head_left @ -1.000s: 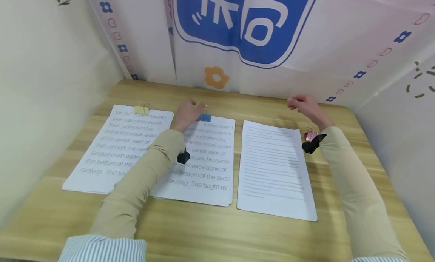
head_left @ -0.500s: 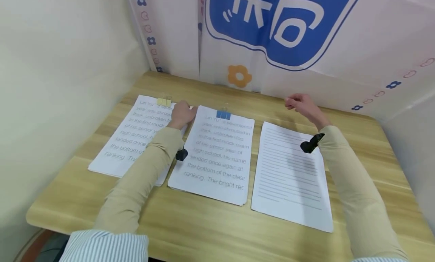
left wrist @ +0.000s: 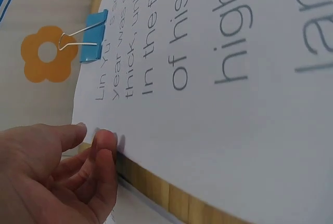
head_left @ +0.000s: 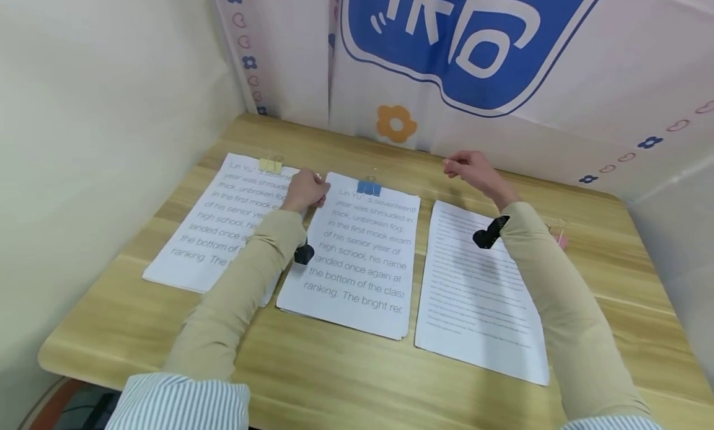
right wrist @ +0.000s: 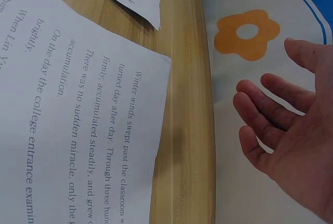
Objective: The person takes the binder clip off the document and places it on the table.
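My left hand (head_left: 304, 189) is at the upper left corner of the middle paper stack (head_left: 357, 250). In the left wrist view, its thumb and loosely bent fingers (left wrist: 105, 141) are close to that corner; no grip on the paper shows, and whether they touch it is unclear. A blue binder clip (left wrist: 93, 37) sits on this stack's top edge. My right hand (head_left: 471, 168) hovers beyond the top edge of the right-hand paper (head_left: 480, 306), with nothing in its fingers (right wrist: 257, 112). That paper bears small print and no clip on its visible edges.
A left paper stack (head_left: 184, 266) carries a yellow binder clip (head_left: 270, 165). A pink binder clip (head_left: 560, 240) lies on the wooden table (head_left: 334, 368), partly behind my right forearm. A wall sheet with an orange flower (head_left: 396, 124) stands behind the table.
My left hand has left the blue clip and moved left to the middle stack's corner. My right hand has shifted left. The head view has swung left.
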A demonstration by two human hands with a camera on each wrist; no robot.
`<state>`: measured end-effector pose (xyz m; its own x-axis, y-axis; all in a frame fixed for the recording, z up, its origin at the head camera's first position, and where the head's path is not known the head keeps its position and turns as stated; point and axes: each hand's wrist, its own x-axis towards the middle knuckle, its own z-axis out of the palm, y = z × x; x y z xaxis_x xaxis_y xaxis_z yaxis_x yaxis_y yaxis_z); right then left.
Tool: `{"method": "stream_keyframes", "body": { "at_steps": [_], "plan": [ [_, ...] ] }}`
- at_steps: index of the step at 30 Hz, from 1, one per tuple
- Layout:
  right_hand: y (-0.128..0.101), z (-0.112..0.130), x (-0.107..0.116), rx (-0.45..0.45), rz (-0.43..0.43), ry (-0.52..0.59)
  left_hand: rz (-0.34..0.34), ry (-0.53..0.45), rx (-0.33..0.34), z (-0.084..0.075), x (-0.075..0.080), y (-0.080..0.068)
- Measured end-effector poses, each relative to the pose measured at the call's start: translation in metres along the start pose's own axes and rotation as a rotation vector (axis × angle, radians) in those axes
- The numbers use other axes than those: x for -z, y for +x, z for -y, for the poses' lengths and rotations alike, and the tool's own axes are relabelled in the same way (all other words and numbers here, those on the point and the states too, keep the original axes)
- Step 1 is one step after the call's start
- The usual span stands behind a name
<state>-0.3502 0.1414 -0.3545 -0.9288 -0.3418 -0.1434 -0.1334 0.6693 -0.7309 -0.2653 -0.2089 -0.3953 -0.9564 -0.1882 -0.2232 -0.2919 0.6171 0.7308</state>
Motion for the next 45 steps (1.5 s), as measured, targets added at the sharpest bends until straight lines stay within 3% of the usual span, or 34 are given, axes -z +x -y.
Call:
{"method": "stream_keyframes", "body": {
  "at_steps": [10,16,22,36,45],
  "plan": [
    [0.003,0.007,-0.007,0.012,0.027,0.024,-0.03,-0.034,-0.011,0.007,-0.003,0.001],
    [0.012,0.018,-0.019,0.042,0.029,0.031,-0.01,-0.1,-0.004,0.005,-0.003,-0.002],
    [0.018,0.028,-0.032,0.074,0.036,0.024,-0.009,-0.096,-0.004,0.004,-0.007,-0.002],
    [0.029,0.048,-0.059,0.101,0.129,0.045,0.007,-0.133,-0.023,0.008,-0.011,-0.002],
    [0.037,0.053,-0.07,0.143,0.159,-0.017,0.011,-0.157,-0.044,0.011,-0.012,0.0]
  ]
}}
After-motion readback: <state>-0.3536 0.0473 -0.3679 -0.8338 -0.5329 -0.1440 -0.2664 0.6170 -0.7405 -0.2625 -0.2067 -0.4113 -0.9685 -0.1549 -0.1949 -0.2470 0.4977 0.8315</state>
